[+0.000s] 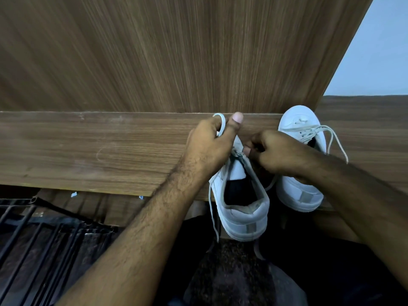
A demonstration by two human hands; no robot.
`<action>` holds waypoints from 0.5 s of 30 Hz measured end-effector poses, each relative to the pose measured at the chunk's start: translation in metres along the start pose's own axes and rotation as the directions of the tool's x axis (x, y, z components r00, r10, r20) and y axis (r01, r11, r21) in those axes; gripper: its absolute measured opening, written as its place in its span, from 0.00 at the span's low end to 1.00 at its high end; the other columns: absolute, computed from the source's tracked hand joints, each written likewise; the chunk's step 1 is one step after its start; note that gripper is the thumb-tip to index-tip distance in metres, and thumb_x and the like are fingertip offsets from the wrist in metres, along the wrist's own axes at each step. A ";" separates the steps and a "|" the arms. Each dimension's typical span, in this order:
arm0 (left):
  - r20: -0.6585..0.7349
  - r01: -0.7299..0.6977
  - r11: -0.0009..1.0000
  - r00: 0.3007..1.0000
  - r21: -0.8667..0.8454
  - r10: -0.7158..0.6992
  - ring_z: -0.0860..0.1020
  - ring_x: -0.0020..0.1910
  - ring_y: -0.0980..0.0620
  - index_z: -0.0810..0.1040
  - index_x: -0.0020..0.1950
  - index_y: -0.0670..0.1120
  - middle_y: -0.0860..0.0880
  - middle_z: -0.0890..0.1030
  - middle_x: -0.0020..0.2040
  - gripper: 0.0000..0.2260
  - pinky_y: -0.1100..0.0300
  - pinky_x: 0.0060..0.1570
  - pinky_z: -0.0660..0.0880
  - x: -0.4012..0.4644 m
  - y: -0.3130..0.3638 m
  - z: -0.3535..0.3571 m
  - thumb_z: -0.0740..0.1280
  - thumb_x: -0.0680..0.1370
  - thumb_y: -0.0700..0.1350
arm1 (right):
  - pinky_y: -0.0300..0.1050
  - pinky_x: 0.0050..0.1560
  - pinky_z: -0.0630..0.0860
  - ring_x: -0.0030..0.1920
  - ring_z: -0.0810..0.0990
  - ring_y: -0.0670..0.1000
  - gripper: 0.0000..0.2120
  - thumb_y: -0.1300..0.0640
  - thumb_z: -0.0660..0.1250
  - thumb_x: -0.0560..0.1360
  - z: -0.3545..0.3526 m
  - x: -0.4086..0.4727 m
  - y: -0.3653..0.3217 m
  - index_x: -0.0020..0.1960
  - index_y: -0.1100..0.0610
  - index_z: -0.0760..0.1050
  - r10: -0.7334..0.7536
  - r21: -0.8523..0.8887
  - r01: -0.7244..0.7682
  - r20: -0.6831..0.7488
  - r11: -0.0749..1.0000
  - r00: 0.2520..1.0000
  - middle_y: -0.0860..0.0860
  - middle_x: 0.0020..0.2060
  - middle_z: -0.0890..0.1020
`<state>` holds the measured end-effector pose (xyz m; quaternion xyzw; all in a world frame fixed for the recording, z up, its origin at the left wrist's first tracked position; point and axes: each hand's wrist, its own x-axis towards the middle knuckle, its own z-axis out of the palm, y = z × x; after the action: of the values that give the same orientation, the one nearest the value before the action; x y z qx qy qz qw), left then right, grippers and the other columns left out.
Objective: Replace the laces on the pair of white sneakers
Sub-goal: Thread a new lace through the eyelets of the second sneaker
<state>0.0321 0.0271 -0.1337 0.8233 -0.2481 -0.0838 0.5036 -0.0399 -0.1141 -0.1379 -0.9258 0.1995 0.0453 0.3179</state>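
A: Both hands are on the near sneaker (241,208), which hangs heel-first over the front edge of the wooden shelf (110,151), its toe hidden under the hands.

B: The left hand (210,146) has its fingers curled round a loop of white lace (221,123), thumb pointing up towards the panel behind.

A: And the right hand (276,151) is curled tight at the eyelets, fingertips pinching something there. Lace, most likely, though the fingers cover it.

B: One loose end of that lace trails down the shoe's left side, past the sole.

A: The second sneaker (300,164) sits just to the right on the shelf, toe against the wooden back panel (176,51), its own lace (335,140) threaded, ends loose.

B: Down left, black metal bars (44,228) below the shelf.
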 end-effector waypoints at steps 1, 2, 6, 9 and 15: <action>-0.024 -0.020 1.000 1.000 -0.012 0.020 0.83 0.45 0.44 0.71 0.35 0.45 0.51 0.78 0.34 0.24 0.49 0.48 0.79 -0.002 0.003 0.000 0.63 0.81 0.62 | 0.47 0.43 0.75 0.41 0.80 0.53 0.13 0.50 0.63 0.81 -0.001 0.000 0.000 0.40 0.53 0.75 -0.010 -0.094 0.004 -0.066 0.996 0.998 0.51 0.35 0.80; -0.050 -0.047 0.999 0.998 -0.019 0.046 0.82 0.50 0.45 0.72 0.35 0.50 0.58 0.76 0.35 0.21 0.48 0.53 0.78 -0.004 0.006 0.000 0.62 0.81 0.61 | 0.48 0.44 0.76 0.42 0.80 0.54 0.12 0.51 0.62 0.82 -0.003 0.000 0.001 0.42 0.54 0.75 -0.032 -0.099 0.020 -0.130 0.995 0.991 0.51 0.36 0.80; -0.128 -0.109 0.994 0.986 -0.005 0.107 0.72 0.67 0.57 0.78 0.67 0.60 0.62 0.76 0.56 0.22 0.44 0.72 0.65 -0.001 0.006 -0.004 0.53 0.81 0.66 | 0.48 0.43 0.78 0.42 0.80 0.54 0.09 0.57 0.56 0.85 -0.019 -0.008 -0.014 0.49 0.56 0.71 -0.072 0.771 0.215 -0.215 0.600 0.974 0.54 0.42 0.81; -0.113 -0.098 0.995 0.989 -0.033 0.093 0.69 0.67 0.60 0.79 0.59 0.62 0.63 0.74 0.56 0.25 0.42 0.74 0.60 0.001 0.004 -0.006 0.47 0.78 0.70 | 0.43 0.35 0.79 0.29 0.75 0.45 0.09 0.57 0.55 0.85 -0.026 -0.011 -0.016 0.49 0.54 0.70 -0.106 0.882 0.261 -0.239 0.392 0.965 0.49 0.32 0.78; -0.084 -0.058 0.998 0.995 0.012 0.059 0.67 0.67 0.58 0.79 0.48 0.56 0.60 0.73 0.61 0.28 0.43 0.75 0.57 0.003 0.002 -0.007 0.44 0.79 0.70 | 0.45 0.41 0.67 0.40 0.75 0.50 0.09 0.50 0.64 0.80 -0.008 0.002 0.004 0.42 0.50 0.71 -0.288 -0.280 0.243 -0.133 0.929 0.948 0.46 0.35 0.75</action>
<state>0.0363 0.0304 -0.1281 0.8209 -0.2511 -0.0329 0.5119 -0.0402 -0.1220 -0.1338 -0.9784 0.0910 -0.0522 0.1783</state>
